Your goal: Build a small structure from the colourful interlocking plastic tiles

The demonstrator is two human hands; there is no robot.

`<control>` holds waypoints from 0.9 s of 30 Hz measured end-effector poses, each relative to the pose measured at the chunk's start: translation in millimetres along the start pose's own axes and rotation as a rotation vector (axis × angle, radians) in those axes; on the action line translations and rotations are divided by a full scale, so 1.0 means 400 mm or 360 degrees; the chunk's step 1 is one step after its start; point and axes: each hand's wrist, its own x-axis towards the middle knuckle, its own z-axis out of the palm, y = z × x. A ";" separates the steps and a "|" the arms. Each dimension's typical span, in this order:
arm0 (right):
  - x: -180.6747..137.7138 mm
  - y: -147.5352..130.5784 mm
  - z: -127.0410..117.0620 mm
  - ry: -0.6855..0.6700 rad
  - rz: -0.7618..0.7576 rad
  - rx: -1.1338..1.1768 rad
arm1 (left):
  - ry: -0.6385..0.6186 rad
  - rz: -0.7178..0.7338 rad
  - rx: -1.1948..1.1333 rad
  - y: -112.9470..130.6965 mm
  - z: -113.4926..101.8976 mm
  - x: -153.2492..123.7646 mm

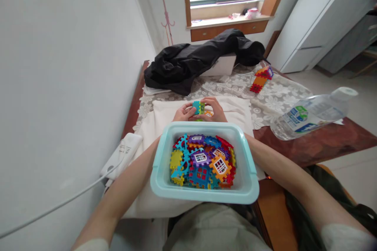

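Note:
Beyond the tub, my left hand [185, 112] and my right hand [216, 109] face each other over the white cloth [240, 111]. Between them they grip small interlocking building panels [198, 107], one blue and one yellow-green, set at an angle to each other. An orange panel with a white window [208, 113] shows just under my right fingers; whether it is joined to the others I cannot tell. Nearer to me stands a light blue plastic tub [204, 195], filled with loose notched panels [201, 159] in purple, orange, blue, yellow and red.
At right, a large clear plastic bottle [312, 113] stands on the table. An orange and red panel structure [261, 79] sits farther back. Black fabric [188, 64] drapes over a white box [220, 66]. A white power strip [125, 153] with a cable lies by the left wall.

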 end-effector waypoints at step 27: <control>0.005 -0.042 -0.018 -0.0324 0.0123 0.0122 | -0.0067 0.0100 0.0109 -0.010 0.003 -0.016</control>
